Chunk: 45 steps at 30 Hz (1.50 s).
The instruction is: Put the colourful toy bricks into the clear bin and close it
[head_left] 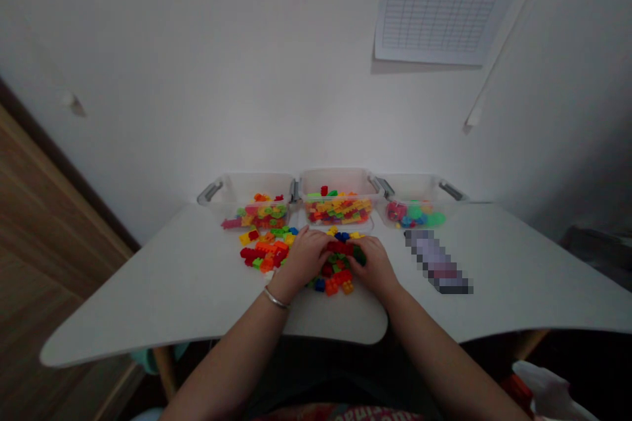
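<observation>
My left hand [305, 256] is closed, its fingertips on the left end of a red toy building brick [340, 247]. My right hand [379, 268] is closed around a dark green toy brick [359, 254] at the red brick's right end. Whether the two bricks are joined cannot be made out. Below and around both hands lies a loose pile of toy bricks, with orange ones [332, 285] in front, a dark blue one [319, 285] beside them and red ones [253, 254] to the left. My left hand hides part of the pile.
Three clear bins stand along the wall: the left bin [257, 183], the middle bin [340, 179] and the right bin [412, 185], each with colourful pieces inside. A pixelated flat object [437, 262] lies on the white table [162, 289]. A printed chart [434, 13] hangs above.
</observation>
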Each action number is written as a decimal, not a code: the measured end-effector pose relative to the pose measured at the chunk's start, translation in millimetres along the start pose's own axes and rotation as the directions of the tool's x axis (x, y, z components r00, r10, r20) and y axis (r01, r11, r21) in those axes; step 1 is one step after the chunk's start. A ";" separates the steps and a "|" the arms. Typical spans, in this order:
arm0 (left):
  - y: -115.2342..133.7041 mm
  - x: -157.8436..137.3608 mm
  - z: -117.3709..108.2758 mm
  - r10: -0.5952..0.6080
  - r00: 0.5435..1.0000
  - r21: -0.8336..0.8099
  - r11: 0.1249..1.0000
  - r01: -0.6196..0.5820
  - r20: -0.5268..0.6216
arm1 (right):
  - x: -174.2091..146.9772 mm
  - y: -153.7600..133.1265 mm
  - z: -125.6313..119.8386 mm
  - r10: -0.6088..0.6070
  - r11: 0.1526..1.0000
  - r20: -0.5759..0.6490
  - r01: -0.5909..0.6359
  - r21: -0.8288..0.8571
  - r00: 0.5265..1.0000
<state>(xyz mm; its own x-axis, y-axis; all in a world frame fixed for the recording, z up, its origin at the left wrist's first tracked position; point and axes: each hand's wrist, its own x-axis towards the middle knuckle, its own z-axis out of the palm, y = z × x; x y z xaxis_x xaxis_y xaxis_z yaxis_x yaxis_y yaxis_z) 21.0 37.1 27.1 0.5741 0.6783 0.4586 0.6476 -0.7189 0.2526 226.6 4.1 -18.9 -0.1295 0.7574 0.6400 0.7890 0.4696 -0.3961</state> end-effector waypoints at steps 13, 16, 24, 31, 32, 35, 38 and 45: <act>-1.3 12.1 -11.5 -0.222 0.828 -0.309 0.949 0.063 -0.514 | -1.7 0.2 1.2 0.032 0.999 -0.106 -0.030 0.020 0.994; -6.8 23.6 -16.0 -0.334 0.762 -0.377 0.917 0.128 -0.554 | -1.7 -0.6 0.3 0.045 0.999 -0.124 -0.044 0.014 0.991; -31.7 46.8 -32.6 -0.326 0.760 -0.247 0.943 0.222 -0.562 | -1.9 1.2 -1.0 0.052 0.998 -0.128 -0.055 -0.021 0.990; -35.1 55.5 -34.3 -0.179 0.851 -0.056 0.983 0.174 -0.494 | -1.1 2.3 1.4 0.060 0.997 -0.109 -0.065 -0.035 0.992; -35.3 56.4 -33.6 -0.162 0.868 -0.029 0.985 0.168 -0.469 | -1.0 2.4 1.5 0.060 0.997 -0.108 -0.064 -0.035 0.992; -34.9 57.0 -31.4 -0.140 0.905 0.048 0.984 0.173 -0.403 | -0.9 2.9 1.5 0.054 0.998 -0.107 -0.058 -0.033 0.993; -33.5 55.3 -28.5 -0.141 0.919 0.082 0.980 0.184 -0.367 | -1.1 2.8 1.6 0.062 0.997 -0.106 -0.065 -0.032 0.992; -31.2 47.9 -23.3 -0.106 0.953 0.185 0.969 0.163 -0.282 | -2.3 5.1 3.2 0.112 0.993 -0.113 -0.116 -0.033 0.987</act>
<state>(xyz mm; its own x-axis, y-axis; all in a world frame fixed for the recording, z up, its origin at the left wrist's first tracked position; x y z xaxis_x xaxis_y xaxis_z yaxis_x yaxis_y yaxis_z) 16.6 88.5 61.0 0.3372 0.6800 0.6511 0.8139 -0.5581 0.1615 229.1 6.2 -24.5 0.0285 0.7488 0.6622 0.8184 0.3630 -0.4456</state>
